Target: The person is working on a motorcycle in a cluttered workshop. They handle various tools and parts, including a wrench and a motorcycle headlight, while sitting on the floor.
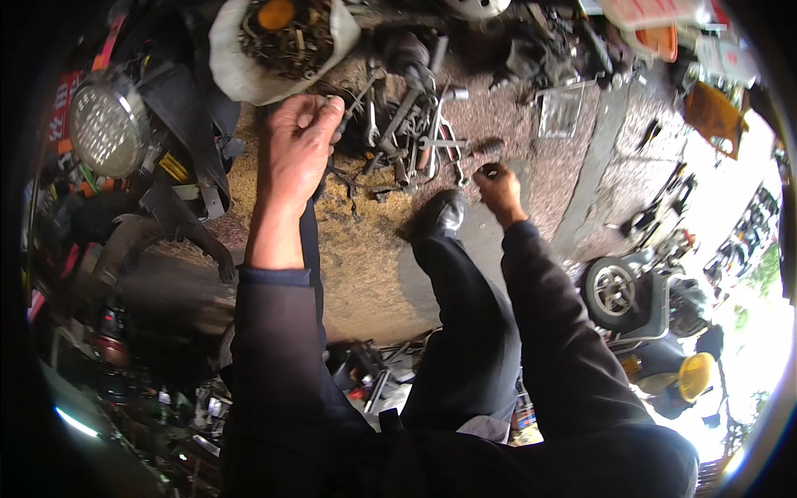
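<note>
My left hand (300,148) is closed, thumb pressed against the curled fingers, just below a white sack (232,62) of small metal parts (290,41). Whatever it may grip is hidden beneath the fingers. To its right lies a heap of hand tools, among them a spanner (372,124) and other metal tools (427,137). My right hand (501,192) is curled shut at the right side of that heap, above the ground and near my shoe (449,212). A small dark thing shows at its fingertips, too unclear to name. A dark tool handle (488,147) lies just above it.
A perforated round metal piece (108,124) and black panels stand at the left. A clear square tray (559,112) lies beyond the tools. Dark machine parts (540,54) line the far side. At right are a wheeled machine (610,290) and a yellow helmet-like object (696,376).
</note>
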A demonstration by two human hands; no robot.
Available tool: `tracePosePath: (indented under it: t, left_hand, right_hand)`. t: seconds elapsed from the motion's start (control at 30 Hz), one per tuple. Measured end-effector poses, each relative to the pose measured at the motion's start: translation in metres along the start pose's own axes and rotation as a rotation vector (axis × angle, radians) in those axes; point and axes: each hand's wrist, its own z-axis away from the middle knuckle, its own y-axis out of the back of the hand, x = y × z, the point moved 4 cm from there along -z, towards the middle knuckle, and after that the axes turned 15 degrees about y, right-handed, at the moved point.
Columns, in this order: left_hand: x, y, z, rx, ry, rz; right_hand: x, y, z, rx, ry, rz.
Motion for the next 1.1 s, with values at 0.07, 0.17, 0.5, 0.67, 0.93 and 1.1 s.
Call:
tracePosePath:
  t: [0.07,0.17,0.5,0.67,0.93,1.1]
  left_hand:
    - [-0.033,-0.028,-0.015,0.043,0.026,-0.175]
    - [-0.072,-0.052,-0.044,0.125,0.0,-0.422]
    - [-0.113,-0.065,-0.123,0.401,-0.268,-0.77]
    - [-0.127,-0.084,-0.136,0.245,-0.135,-0.67]
    - [-0.126,-0.135,-0.119,0.488,-0.002,-0.685]
    - [-0.148,-0.115,-0.133,0.494,-0.01,-0.432]
  right_hand:
    - [0.027,0.009,-0.008,0.039,-0.002,0.041]
    - [0.058,0.02,-0.017,0.15,0.029,0.073]
    - [0.129,0.021,-0.055,0.341,-0.017,0.11]
    - [0.089,-0.005,-0.024,0.565,0.146,0.163]
    - [-0.039,-0.089,-0.029,0.205,0.211,-0.34]
    - [-0.058,-0.112,-0.022,0.208,0.206,-0.289]
